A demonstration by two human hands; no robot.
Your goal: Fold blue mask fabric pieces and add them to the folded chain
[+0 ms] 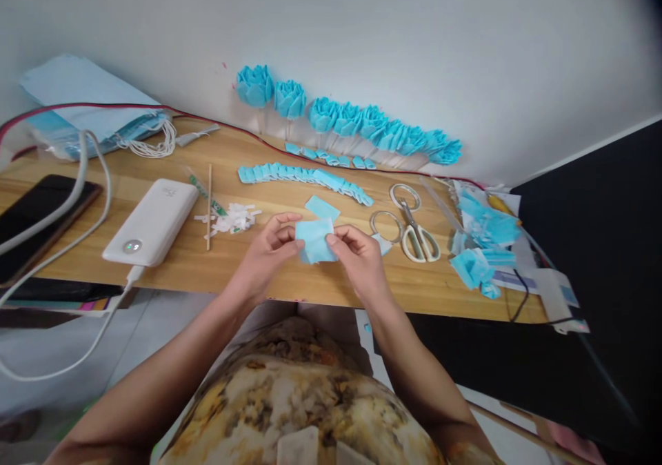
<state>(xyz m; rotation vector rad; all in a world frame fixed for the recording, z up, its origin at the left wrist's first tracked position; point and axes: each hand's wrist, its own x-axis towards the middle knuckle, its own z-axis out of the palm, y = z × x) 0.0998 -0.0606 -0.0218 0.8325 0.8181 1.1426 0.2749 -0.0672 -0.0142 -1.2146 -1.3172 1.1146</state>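
Between my two hands is a small light-blue piece of mask fabric (315,239), held just above the table's front part. My left hand (273,250) pinches its left edge, while my right hand (358,252) grips the right edge with thumb on top. Just behind it lies another flat blue fabric piece (323,207). To the right of my right hand are a metal ring (386,212), a scrap of blue fabric (383,243) and scissors (412,229) with pale handles. A thin wooden stick (209,206) and a heap of white bits (235,219) lie left of my left hand.
Blue fabric flowers (349,119) on sticks lean against the wall. A row of folded blue pieces (305,175) lies before them. At left are a white power bank (151,222), a phone (41,220) and stacked masks (87,106); blue scraps (486,227) lie right. A red-black cable crosses behind.
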